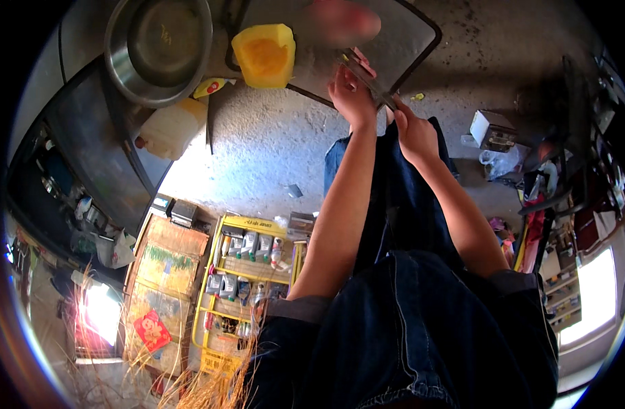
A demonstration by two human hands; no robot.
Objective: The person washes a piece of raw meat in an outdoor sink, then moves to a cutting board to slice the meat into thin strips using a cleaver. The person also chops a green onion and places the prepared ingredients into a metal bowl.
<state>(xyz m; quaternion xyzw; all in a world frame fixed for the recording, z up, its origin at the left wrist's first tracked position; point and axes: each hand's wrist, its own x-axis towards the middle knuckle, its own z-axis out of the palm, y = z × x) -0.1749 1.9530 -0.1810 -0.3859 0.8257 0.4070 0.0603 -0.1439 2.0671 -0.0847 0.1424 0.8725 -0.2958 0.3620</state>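
My right hand (416,135) is closed around the near end of a knife (372,83), which slants up and to the left above the table edge. My left hand (353,99) has its fingers curled about the far part of the blade. A small yellow bit sticks near the blade's far end. To the left, a cut piece of pumpkin (265,56) lies on the grey low table (411,44), its hollow orange inside facing up. Beyond the knife is a reddish shape (345,22), too blurred to make out.
A steel basin (156,51) stands at the upper left, near a yellow-and-red packet (212,87) and a whitish plastic jug (171,128). A yellow rack (244,273) of bottles is at the lower left. At the right are a small box (493,131) and a plastic bag (501,162).
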